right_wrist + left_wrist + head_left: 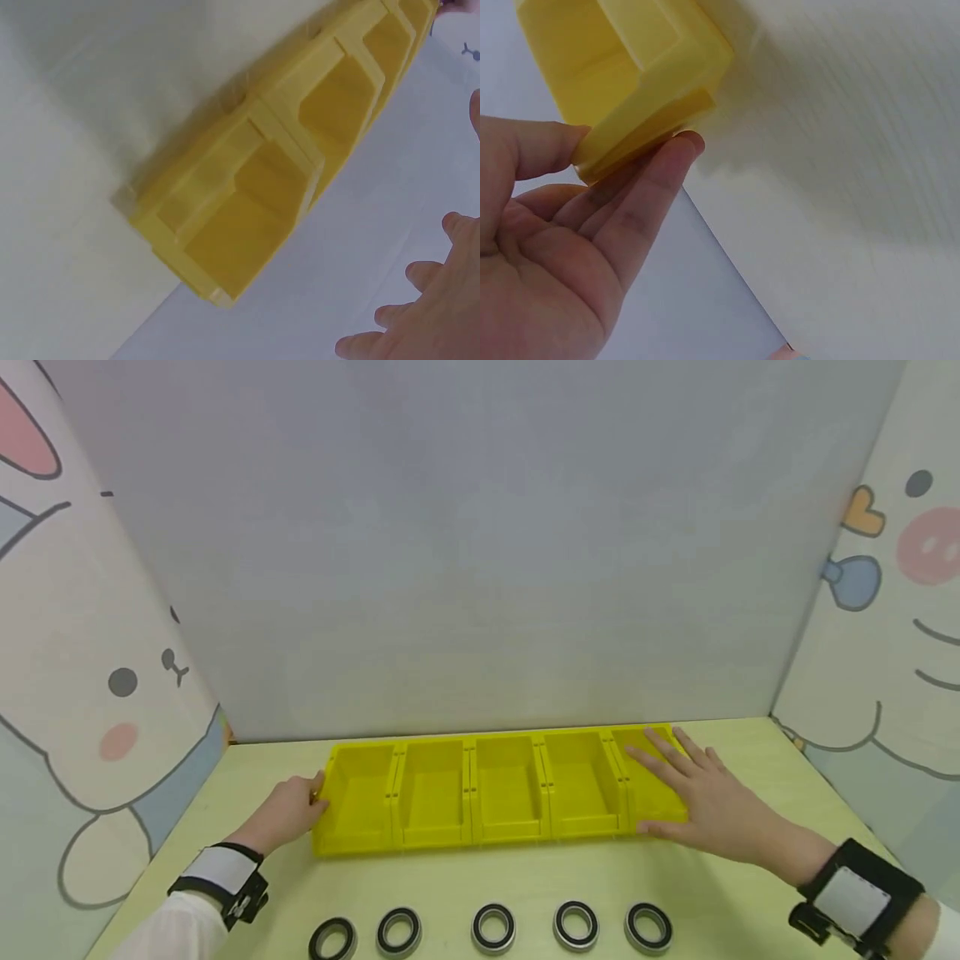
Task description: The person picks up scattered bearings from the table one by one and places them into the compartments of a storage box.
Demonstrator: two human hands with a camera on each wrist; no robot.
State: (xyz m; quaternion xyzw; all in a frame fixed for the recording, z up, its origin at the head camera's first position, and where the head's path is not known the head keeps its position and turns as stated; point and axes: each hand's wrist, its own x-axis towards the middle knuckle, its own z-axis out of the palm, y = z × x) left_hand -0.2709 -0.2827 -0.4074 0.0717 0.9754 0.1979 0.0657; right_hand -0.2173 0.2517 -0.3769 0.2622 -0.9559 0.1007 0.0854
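A row of several joined yellow bins [471, 793] lies across the back of the pale table, all empty. My left hand [313, 795] is at the row's left end; in the left wrist view its straight fingers [652, 187] and thumb touch the end bin's [667, 60] corner flange. My right hand [675, 785] lies flat with spread fingers over the rightmost bin. In the right wrist view the fingers [420, 315] show at the lower right, apart from the bin row [247, 187]; I cannot tell whether they touch it.
Several black-and-silver bearing rings [492, 928] sit in a line along the table's [750, 893] front edge. A grey back wall and cartoon-printed side panels [90, 693] close in the table on three sides.
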